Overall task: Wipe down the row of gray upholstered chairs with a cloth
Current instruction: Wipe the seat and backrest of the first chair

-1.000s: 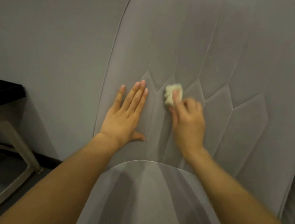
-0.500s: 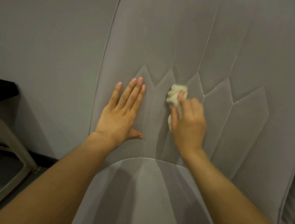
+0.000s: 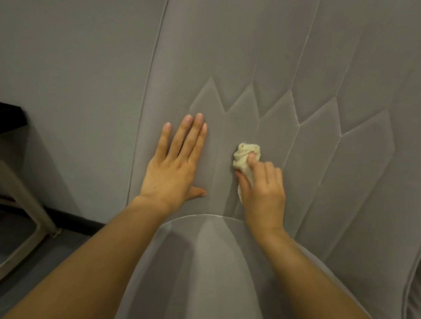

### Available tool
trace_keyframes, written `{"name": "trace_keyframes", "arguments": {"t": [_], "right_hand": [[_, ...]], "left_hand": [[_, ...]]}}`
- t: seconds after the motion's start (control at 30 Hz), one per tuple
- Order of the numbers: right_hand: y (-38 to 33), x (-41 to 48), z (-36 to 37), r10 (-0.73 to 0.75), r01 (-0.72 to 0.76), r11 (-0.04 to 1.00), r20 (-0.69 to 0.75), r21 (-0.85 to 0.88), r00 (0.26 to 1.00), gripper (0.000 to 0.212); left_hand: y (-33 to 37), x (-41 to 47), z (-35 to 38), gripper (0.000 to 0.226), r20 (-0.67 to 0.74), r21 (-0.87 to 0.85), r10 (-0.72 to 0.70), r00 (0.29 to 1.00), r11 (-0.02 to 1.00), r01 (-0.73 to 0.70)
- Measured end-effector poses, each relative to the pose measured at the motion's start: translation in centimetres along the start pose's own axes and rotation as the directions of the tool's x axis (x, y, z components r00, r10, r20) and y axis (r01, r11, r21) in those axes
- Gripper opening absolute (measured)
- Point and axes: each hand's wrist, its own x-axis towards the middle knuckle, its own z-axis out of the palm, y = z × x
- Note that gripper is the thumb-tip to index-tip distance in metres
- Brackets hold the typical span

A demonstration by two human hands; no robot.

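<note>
The right hand [image 3: 265, 191] has its fingers curled round a wadded cream cloth [image 3: 245, 157] and presses it against the lower middle of the gray chair backrest [image 3: 263, 50], with the cloth bunched above the knuckles and a bit showing under the thumb. Just beside it, apart from the cloth, the left hand [image 3: 176, 166] lies flat on the same fabric with its fingers straight and close together, thumb stretched out sideways, holding nothing. Both hands sit just above the curved rear edge of the seat cushion [image 3: 208, 272], over which both forearms reach.

The backrest is stitched into long pointed panels that fan upward and to the right. Piping marks its left edge, near the left hand's little finger. Above the hands and to their right the upholstery runs on, wide and bare.

Past the left edge is a plain gray wall [image 3: 69, 47] with a black baseboard [image 3: 78, 220] at the floor [image 3: 8, 244]. A black edge [image 3: 1, 115] juts in at far left, above a beige plastic leg frame [image 3: 25, 200]. At far right, another gray padded edge [image 3: 420, 301] stands close beside the chair.
</note>
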Motion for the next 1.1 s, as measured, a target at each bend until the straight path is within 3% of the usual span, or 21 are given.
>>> {"name": "trace_keyframes", "arguments": {"t": [0.1, 0.2, 0.27, 0.4, 0.47, 0.6, 0.73, 0.8, 0.9, 1.0, 1.1], "right_hand": [[-0.9, -3.5, 0.4, 0.004, -0.002, 1.000, 0.128, -0.013, 0.992, 0.029], [-1.4, -4.0, -0.8, 0.049, -0.068, 0.995, 0.219, 0.079, 0.974, 0.027], [-1.2, -2.2, -2.2, 0.005, -0.025, 0.993, 0.175, 0.112, 0.985, 0.028], [0.1, 8.1, -4.2, -0.014, 0.031, 0.993, -0.146, 0.115, 0.989, 0.038], [1.1, 12.8, -4.4, -0.025, 0.035, 0.999, -0.227, 0.041, 0.974, 0.038], [2.1, 10.0, -2.8, -0.099, 0.094, 0.994, -0.084, -0.056, 0.992, 0.033], [1.7, 7.2, -4.0, -0.172, 0.167, 0.984, 0.083, 0.068, 0.982, 0.032], [1.5, 10.1, -5.1, -0.144, 0.139, 0.985, 0.046, 0.100, 0.989, 0.036], [1.8, 17.8, -6.5, -0.038, 0.048, 0.996, -0.132, 0.080, 0.991, 0.039], [2.4, 20.7, -6.2, -0.040, 0.041, 0.999, -0.118, 0.007, 0.992, 0.037], [2.4, 15.5, -5.2, -0.154, 0.153, 0.988, -0.018, -0.018, 0.988, 0.033]], "left_hand": [[0.0, 0.0, -0.1, 0.151, 0.009, -0.010, 0.012, 1.000, 1.000, -0.012], [-0.2, -0.2, -0.6, 0.154, 0.048, -0.013, 0.018, 0.999, 1.000, -0.018], [-0.2, 0.0, -1.3, 0.155, 0.076, -0.040, 0.008, 0.997, 0.999, -0.005], [0.6, 2.7, -3.5, 0.145, 0.126, -0.170, -0.010, 0.992, 0.985, 0.032], [1.0, 5.2, -4.5, 0.138, 0.145, -0.232, -0.023, 0.989, 0.971, 0.057], [1.3, 8.1, -5.5, 0.137, 0.167, -0.225, -0.004, 0.986, 0.973, 0.042], [1.2, 8.4, -6.0, 0.135, 0.194, -0.223, 0.001, 0.981, 0.974, 0.043], [1.2, 9.4, -6.8, 0.135, 0.174, -0.252, 0.008, 0.985, 0.967, 0.036], [1.5, 11.9, -8.2, 0.140, 0.135, -0.294, -0.002, 0.991, 0.955, 0.042], [1.8, 13.7, -8.6, 0.142, 0.141, -0.300, -0.013, 0.990, 0.952, 0.056], [1.8, 13.9, -8.4, 0.141, 0.177, -0.294, -0.012, 0.984, 0.954, 0.065]]}}
